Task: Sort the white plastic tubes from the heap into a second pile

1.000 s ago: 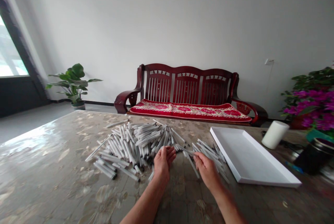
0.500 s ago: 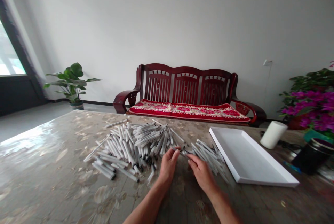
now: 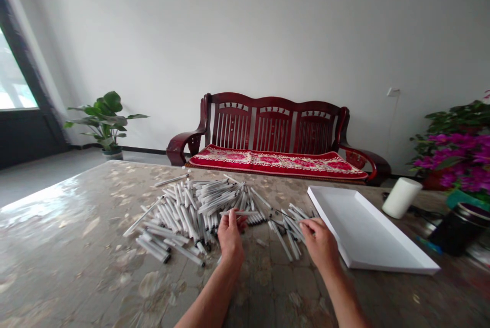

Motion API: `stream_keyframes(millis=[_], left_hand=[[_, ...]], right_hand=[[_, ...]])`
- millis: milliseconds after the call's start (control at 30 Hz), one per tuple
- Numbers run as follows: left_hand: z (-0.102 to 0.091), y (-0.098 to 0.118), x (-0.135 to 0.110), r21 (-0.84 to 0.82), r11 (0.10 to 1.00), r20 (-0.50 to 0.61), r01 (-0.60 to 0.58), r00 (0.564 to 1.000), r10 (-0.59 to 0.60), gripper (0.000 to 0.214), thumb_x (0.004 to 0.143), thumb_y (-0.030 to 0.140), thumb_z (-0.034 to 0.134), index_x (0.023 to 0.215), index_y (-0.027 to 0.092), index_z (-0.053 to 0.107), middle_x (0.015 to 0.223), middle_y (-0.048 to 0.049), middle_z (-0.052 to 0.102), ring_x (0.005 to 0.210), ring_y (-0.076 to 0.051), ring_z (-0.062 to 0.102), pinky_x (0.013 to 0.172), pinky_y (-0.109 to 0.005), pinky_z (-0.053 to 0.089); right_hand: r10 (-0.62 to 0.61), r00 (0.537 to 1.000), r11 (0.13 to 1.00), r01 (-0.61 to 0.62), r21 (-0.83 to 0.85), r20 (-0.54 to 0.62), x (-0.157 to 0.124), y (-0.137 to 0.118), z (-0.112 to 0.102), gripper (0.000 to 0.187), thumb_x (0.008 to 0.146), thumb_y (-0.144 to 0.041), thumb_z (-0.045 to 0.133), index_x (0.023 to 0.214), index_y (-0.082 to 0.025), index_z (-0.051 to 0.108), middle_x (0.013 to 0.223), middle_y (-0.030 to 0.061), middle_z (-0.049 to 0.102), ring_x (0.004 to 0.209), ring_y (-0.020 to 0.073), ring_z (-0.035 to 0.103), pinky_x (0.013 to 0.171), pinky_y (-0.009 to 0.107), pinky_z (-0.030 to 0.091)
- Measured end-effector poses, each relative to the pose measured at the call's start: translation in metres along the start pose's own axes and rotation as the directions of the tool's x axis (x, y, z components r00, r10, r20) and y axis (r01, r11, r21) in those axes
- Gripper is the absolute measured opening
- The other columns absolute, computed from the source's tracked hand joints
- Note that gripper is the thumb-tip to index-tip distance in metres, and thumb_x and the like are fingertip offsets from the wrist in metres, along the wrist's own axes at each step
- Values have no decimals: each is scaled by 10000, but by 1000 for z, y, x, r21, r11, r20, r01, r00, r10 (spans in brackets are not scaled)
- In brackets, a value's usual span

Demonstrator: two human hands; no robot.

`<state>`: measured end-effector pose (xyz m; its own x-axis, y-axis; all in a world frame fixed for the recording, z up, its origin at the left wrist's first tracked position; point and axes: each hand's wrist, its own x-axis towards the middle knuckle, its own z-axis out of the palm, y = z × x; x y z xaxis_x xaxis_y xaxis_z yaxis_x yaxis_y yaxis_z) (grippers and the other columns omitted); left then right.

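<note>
My left hand [image 3: 230, 240] is closed on a whitish pen [image 3: 247, 213], which lies level between thumb and fingers. It is at the right front of a large heap of similar pens [image 3: 184, 213] with dark ends. My right hand [image 3: 321, 242] is pinched on a thin dark rod [image 3: 287, 214] that points left from the fingertips; its exact kind is hard to make out. Below that rod, a smaller pile of pens [image 3: 284, 244] lies on the table, partly hidden by my right hand.
A shallow white box lid [image 3: 383, 231] stands right of my right hand. Beyond it are a white roll [image 3: 401, 197], a black cup [image 3: 459, 228] and purple flowers [image 3: 463, 154]. A red wooden bench [image 3: 273, 129] stands behind the patterned table [image 3: 95, 246].
My hands were close together over one thin piece and have moved apart. The left went left with a pen, the right went right with the dark rod.
</note>
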<state>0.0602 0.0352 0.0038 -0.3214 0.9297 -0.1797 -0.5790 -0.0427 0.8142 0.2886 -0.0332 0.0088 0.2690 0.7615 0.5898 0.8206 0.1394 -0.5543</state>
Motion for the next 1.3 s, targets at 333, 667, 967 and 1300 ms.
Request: stream_keyframes(millis=[333, 667, 967, 1300], left_hand=[[11, -26, -29, 218, 973, 424, -81, 905, -20, 367, 600, 206, 824, 962, 194, 769, 963, -92, 780, 878, -233, 726, 765, -295, 563], [3, -18, -19, 238, 964, 317, -122, 947, 42, 361, 549, 47, 563, 820, 188, 755, 866, -79, 769, 826, -216, 710, 722, -286, 543], [1, -17, -16, 374, 902, 284, -213, 953, 108, 360, 520, 40, 480, 756, 185, 711, 732, -24, 719, 727, -185, 654, 751, -291, 507], [1, -21, -14, 442, 863, 305, -245, 946, 112, 325, 599, 46, 475, 765, 190, 714, 767, -38, 733, 772, -196, 667, 791, -304, 490]], right_hand=[[-9, 999, 925, -9, -380, -46, -4, 8, 0, 248, 884, -294, 529, 989, -216, 740, 911, 93, 701, 857, 247, 636, 760, 351, 489], [-319, 910, 934, 349, -74, 266, -27, -55, 33, 378, 940, -336, 571, 1306, -254, 622, 1366, 72, 609, 1305, 271, 496, 1109, 457, 401], [-213, 892, 913, 327, -245, 399, -23, -60, 50, 140, 894, -173, 592, 990, -228, 679, 1102, 53, 702, 1166, 263, 566, 1067, 441, 386], [-22, 937, 836, 208, -508, 348, -4, -34, 32, 102, 905, -197, 588, 901, -213, 688, 988, 72, 709, 1022, 277, 598, 925, 397, 410]])
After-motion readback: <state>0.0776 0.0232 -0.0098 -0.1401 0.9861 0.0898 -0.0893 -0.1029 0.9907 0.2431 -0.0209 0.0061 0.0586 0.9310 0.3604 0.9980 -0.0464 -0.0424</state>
